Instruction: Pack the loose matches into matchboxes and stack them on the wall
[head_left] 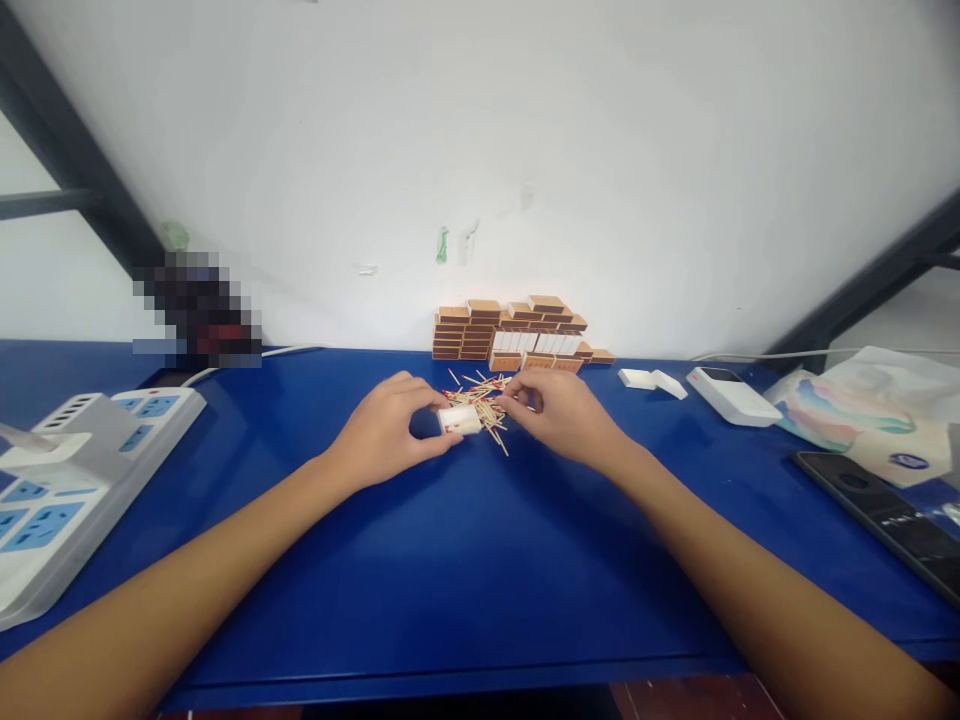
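A smooth, matte blue tabletop (465, 560) runs up to a plain white wall. At its left edge lies a large white plastic power strip (67, 470) with blue sockets. At the right are a soft printed tissue pack (862, 420), a glossy black phone (885, 515) and a rounded white power bank (731, 393). Against the wall, straight ahead, stands a stepped stack of matchboxes (510, 330) in brown card, with some white drawers showing among them. Two more spare white drawers (651, 380) lie just to its right.

Both hands meet in front of that stack. The left hand (382, 430) is curled, thumb and fingers pinched on a small white card matchbox drawer (459, 421). The drawer sits low over the tabletop with its long axis running left to right and a few red-tipped sticks inside. The right hand (566, 415) is nearly closed, its fingertips bunched at the edge of a loose pile of matches (487, 395). Whether it grips any stick cannot be told.

The pile lies just behind and to the right of the drawer, touching it, between the two hands and nearer the right one. The thin pale wooden sticks point every way.
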